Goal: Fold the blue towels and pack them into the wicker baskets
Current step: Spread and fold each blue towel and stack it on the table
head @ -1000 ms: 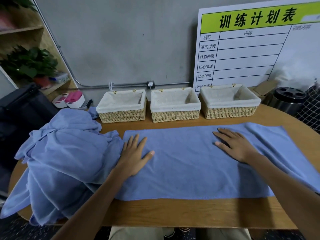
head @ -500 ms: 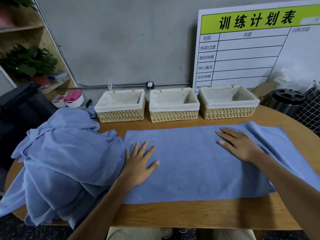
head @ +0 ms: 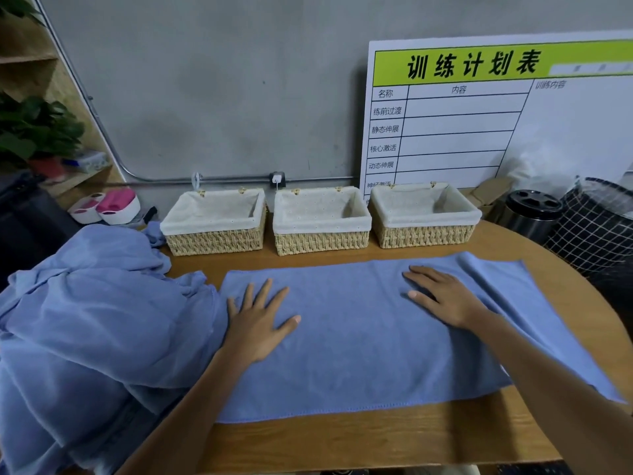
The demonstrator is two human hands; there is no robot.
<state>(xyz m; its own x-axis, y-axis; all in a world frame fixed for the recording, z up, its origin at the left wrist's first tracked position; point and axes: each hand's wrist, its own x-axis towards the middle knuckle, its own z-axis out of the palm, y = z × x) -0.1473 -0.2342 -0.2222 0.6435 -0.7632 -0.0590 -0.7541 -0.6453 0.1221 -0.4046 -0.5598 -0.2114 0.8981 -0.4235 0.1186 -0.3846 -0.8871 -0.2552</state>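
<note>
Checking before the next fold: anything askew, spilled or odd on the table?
Nothing spilled or damaged. The flat blue towel overhangs the round wooden table at its right end, and the heap of unfolded blue towels spills over the left edge.

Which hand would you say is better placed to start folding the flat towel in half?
Probably the right hand: it lies flat nearer the flat towel's free right end. The left hand is beside the towel pile.

Three wicker baskets [head: 320,222] line the back of the bench [head: 376,440], narrow gaps between them; a heaped pile of blue towels [head: 89,320] blocks the left side; bare wood runs along the near edge; a flat towel [head: 359,344] covers the middle.
</note>
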